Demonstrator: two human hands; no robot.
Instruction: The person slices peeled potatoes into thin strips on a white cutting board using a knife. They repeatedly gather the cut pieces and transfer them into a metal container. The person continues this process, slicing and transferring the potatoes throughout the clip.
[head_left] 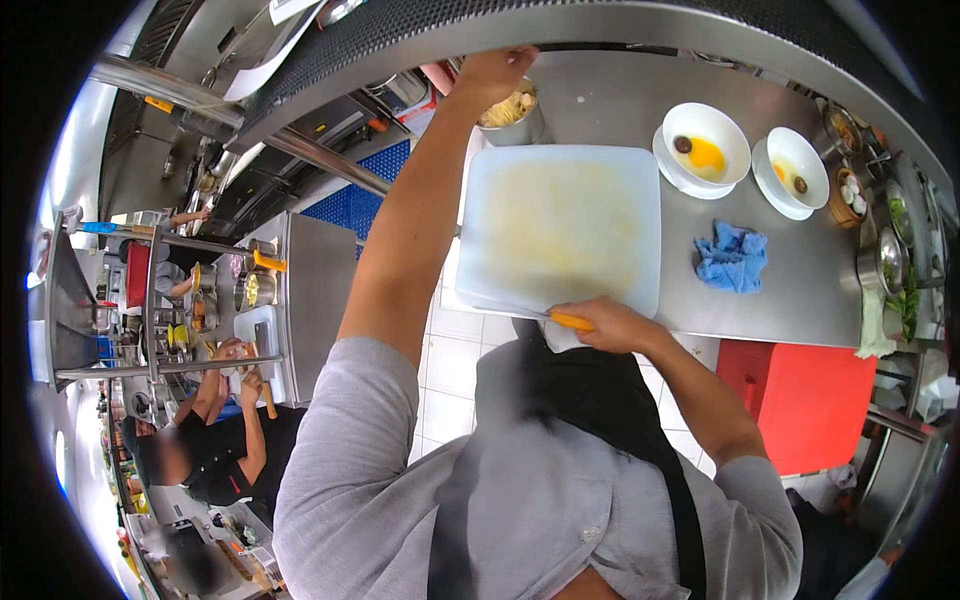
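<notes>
My left hand point(497, 72) is stretched out to the far side, above a metal pot point(512, 128) of pale yellow strips or shreds. Its fingers are curled, partly hidden under the shelf edge, and what they hold, if anything, does not show. My right hand point(618, 326) is closed round the orange handle of a knife point(571, 321) at the near edge of a white cutting board point(560, 225). The blade points left along that edge and is hard to make out. Faint yellowish stains mark the board, which carries no food.
Right of the board are two white bowls point(735, 128) point(815, 150) with egg yolk and a dark round piece, and a crumpled blue cloth point(732, 258). A metal shelf point(560, 22) overhangs the far side. A red bin point(800, 405) stands lower right. A co-worker point(235, 450) works at left.
</notes>
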